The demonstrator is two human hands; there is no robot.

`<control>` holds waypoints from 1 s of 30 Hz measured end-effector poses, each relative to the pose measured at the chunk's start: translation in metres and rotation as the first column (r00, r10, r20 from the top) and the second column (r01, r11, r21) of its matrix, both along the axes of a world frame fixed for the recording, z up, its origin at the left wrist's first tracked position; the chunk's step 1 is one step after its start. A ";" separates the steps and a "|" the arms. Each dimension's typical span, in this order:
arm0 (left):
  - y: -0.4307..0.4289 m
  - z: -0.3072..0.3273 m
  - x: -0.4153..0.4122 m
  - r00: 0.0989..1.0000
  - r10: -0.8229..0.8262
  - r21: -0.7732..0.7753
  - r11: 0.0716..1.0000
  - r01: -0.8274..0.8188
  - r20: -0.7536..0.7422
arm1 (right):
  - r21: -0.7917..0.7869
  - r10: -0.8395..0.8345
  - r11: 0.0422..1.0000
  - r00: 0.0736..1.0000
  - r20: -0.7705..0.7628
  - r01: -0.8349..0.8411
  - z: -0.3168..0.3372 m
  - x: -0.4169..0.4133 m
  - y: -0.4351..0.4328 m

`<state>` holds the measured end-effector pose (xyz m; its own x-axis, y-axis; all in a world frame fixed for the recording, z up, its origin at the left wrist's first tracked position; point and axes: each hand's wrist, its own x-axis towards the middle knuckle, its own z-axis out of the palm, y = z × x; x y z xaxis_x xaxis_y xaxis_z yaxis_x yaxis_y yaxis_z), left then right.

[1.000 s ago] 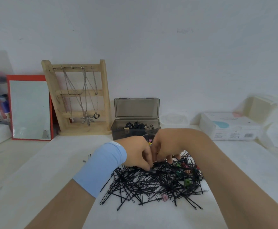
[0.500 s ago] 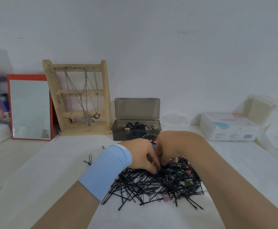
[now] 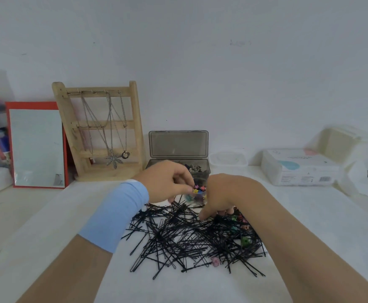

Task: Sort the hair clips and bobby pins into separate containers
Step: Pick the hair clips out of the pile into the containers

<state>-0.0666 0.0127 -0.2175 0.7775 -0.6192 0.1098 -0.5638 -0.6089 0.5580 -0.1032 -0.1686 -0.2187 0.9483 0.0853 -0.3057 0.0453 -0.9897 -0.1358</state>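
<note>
The left hand (image 3: 167,182) pinches a yellow clip (image 3: 195,190) just behind the pin pile (image 3: 189,241), where the cup (image 3: 200,179) of clips stands, likely to drop it in. The right hand (image 3: 220,195) digs curled fingers (image 3: 203,215) into the pile's back edge; its hold is hidden. Earlier the left hand was down in the pile.

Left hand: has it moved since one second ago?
Yes. The left hand has lifted off the pile of bobby pins and gone farther back, so it now overlaps the front of the grey box.
</note>
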 end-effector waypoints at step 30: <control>-0.054 -0.022 -0.037 0.960 -0.217 0.261 0.951 0.168 0.174 | 0.148 0.146 0.979 0.989 -0.015 -0.143 0.018 -0.011 -0.071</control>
